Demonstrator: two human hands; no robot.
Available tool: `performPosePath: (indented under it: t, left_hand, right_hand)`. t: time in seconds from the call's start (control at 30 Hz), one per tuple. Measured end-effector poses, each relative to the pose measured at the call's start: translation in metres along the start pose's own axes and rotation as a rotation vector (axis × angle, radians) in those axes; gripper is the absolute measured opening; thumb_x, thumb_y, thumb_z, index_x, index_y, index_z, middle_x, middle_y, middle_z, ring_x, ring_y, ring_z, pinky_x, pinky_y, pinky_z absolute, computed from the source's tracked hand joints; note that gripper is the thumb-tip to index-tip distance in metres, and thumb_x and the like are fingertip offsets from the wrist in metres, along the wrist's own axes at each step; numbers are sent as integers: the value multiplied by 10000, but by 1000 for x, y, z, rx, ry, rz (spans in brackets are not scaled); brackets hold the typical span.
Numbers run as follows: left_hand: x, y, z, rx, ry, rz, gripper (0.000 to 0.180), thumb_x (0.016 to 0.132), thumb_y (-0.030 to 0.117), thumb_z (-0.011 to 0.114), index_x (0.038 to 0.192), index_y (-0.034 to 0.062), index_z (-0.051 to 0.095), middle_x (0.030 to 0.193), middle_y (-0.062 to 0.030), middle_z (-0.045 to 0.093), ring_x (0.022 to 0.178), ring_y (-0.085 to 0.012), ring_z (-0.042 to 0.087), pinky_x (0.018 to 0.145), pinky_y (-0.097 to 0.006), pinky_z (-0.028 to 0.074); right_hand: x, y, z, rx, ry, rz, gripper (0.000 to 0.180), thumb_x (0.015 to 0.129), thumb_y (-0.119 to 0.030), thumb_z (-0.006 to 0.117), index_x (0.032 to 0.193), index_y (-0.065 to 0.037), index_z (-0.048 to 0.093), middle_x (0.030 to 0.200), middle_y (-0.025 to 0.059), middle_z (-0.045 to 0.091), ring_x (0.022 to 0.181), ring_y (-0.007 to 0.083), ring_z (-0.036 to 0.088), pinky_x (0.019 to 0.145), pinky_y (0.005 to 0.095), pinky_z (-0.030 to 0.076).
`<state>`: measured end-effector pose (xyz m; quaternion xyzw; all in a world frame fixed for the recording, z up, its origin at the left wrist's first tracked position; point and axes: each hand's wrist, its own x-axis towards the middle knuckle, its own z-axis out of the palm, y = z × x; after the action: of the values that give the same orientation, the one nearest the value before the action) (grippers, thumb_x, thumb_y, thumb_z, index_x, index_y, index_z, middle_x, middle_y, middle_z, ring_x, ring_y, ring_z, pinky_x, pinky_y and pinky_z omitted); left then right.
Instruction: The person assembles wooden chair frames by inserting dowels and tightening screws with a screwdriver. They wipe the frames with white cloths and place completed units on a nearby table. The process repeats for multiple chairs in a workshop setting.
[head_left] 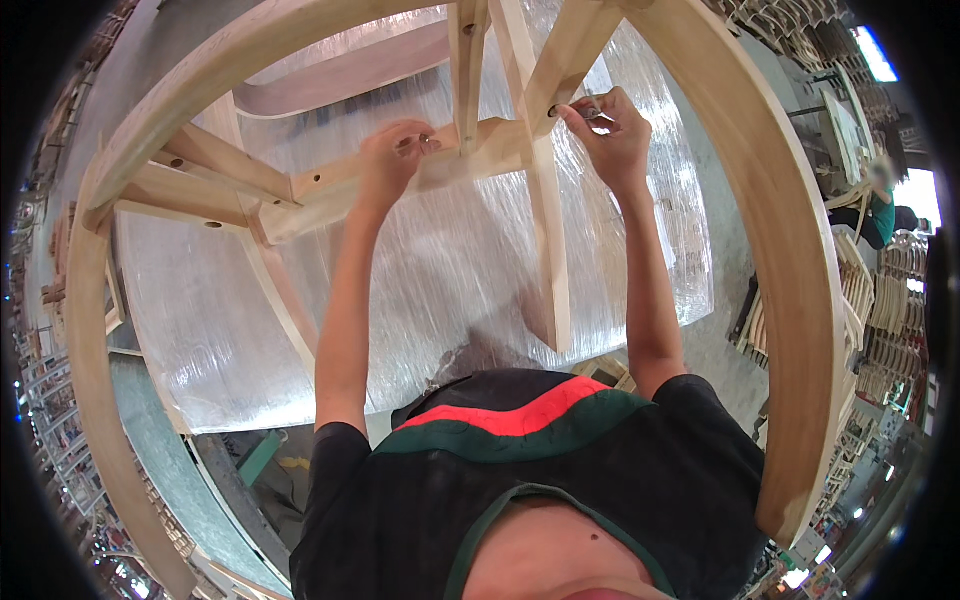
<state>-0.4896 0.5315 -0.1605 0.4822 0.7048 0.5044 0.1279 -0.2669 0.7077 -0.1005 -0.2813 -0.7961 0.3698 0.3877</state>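
A pale wooden chair frame (801, 240) with curved rails surrounds my arms; its legs and crossbars have several drilled holes. My right hand (618, 140) is closed in a pinch on a small metal piece (597, 116). Its thumb tip touches the angled wooden bar (572, 58) beside a hole. My left hand (392, 160) is curled in front of the crossbar (410, 178), left of the upright slat. Something small shows at its fingertips, too small to name.
Clear plastic film covers the worktable (420, 290) under the frame. A curved wooden panel (350, 68) lies at the far side. Stacks of curved wooden parts (850, 300) stand on the right, where another person in green (880, 215) is at work.
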Motion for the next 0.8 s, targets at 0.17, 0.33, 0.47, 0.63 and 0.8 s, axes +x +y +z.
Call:
performPosePath:
  t: [0.17,0.33,0.47,0.63,0.8]
  left_hand:
    - [15,11,-24,123,-245,-8,196,801,26,662,995,2,671,891,-136,680,785,-206,655,692,-300,520]
    - [30,33,-29,179,-337,-16,189,765,6,652,952,0,682,872,-168,671,718,-274,642,677,-342,507]
    - [41,33,-30,395,-452,-118,172,748,5,638,914,-17,681,854,-199,663,773,-328,643,715,-371,504]
    - [39,19,-29,307,-423,4,216,724,67,684,908,-45,673,850,-211,657,798,-344,642,717,-384,501]
    - [49,29,-20,493,-439,71,192,691,111,715,767,-49,640,687,-242,578,644,-392,563,618,-401,459]
  right_hand:
    - [2,-5,-2,60,-114,88,156,798,-70,715,876,33,628,830,105,686,755,154,676,703,290,566]
    - [4,2,-3,-32,-97,43,140,823,-49,686,933,36,665,878,92,684,777,126,662,656,252,549]
    - [1,9,9,-9,-14,-6,97,823,-21,673,903,34,667,896,92,688,785,121,661,656,251,548]
    - [-3,5,8,20,-49,26,86,813,5,671,894,33,666,885,84,690,790,119,662,678,253,554]
    - [-4,15,0,43,-2,21,72,804,-11,684,874,2,682,896,85,695,807,141,676,715,251,556]
